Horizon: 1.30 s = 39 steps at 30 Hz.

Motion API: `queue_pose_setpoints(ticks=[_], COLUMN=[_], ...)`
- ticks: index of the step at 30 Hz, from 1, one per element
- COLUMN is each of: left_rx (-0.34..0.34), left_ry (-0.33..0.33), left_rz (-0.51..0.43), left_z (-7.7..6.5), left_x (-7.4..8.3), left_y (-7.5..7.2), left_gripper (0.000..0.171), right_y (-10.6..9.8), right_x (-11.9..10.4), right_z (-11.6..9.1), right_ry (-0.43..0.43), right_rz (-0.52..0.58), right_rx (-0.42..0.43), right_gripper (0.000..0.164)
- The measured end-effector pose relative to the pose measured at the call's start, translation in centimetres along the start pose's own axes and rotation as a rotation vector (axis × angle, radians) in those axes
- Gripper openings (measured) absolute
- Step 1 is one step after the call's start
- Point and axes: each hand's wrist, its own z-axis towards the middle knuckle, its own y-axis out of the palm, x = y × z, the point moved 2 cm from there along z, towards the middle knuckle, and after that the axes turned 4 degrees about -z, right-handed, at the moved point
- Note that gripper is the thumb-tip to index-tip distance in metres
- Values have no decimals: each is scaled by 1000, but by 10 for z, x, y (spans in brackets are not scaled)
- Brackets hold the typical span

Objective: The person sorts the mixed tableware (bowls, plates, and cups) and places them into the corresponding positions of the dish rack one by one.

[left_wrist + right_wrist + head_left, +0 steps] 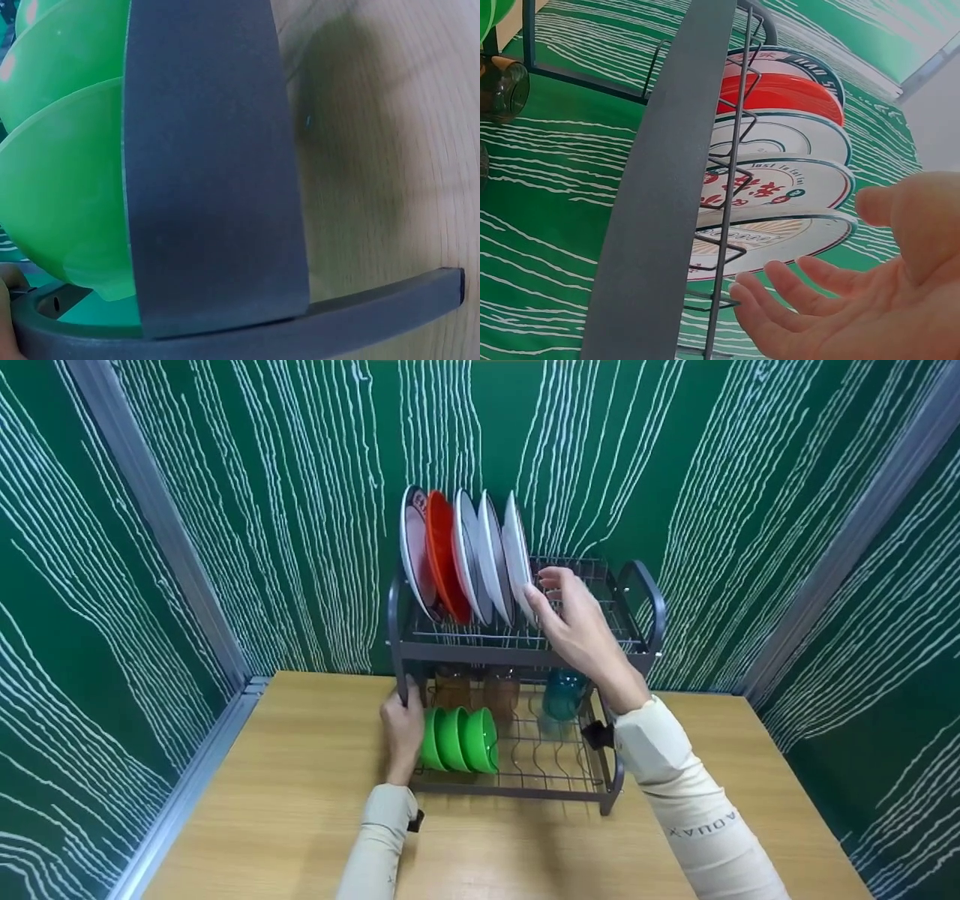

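A two-tier dark dish rack (525,655) stands on the table. Its left side post is held low down by my left hand (403,724); in the left wrist view only a bit of that hand (9,319) shows at the frame's corner. On the upper tier, my right hand (576,622) is at the rightmost white plate (517,551), thumb and fingers spread apart around its near edge. The right wrist view shows this right hand (855,285) with loosely bent fingers, fingertips close to the rim of the patterned end plate (780,238).
Left of that plate stand more white plates (466,547), a red plate (444,555) and a dark-rimmed plate (415,547). Green bowls (480,739), brownish glasses (501,690) and a blue-green glass (564,694) sit on the lower tier. Green patterned panels (315,510) enclose the table (300,780).
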Motion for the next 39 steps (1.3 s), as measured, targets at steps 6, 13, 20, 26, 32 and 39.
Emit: queue_pose_setpoints(ticks=[6, 13, 20, 26, 32, 39], left_rx=[-10, -55, -65, -100, -159, -151], left_ry=[17, -21, -62, -75, -120, -20], left_rz=[-12, 8, 8, 35, 79, 190], left_z=[-1, -1, 0, 0, -4, -13], left_x=[2, 4, 5, 7, 15, 25], left_y=[-2, -2, -1, -3, -7, -12], left_gripper=[42, 40, 39, 37, 32, 19], right_y=[-1, -3, -7, -9, -10, -12], right_x=[1, 9, 16, 19, 29, 42], right_z=[-8, -24, -38, -49, -64, -81], right_ry=[-21, -52, -85, -141, -200, -296], right_rz=[-6, -13, -19, -30, -41, -53], right_rx=[20, 66, 117, 151, 173, 175], right_gripper=[53, 49, 46, 44, 40, 40])
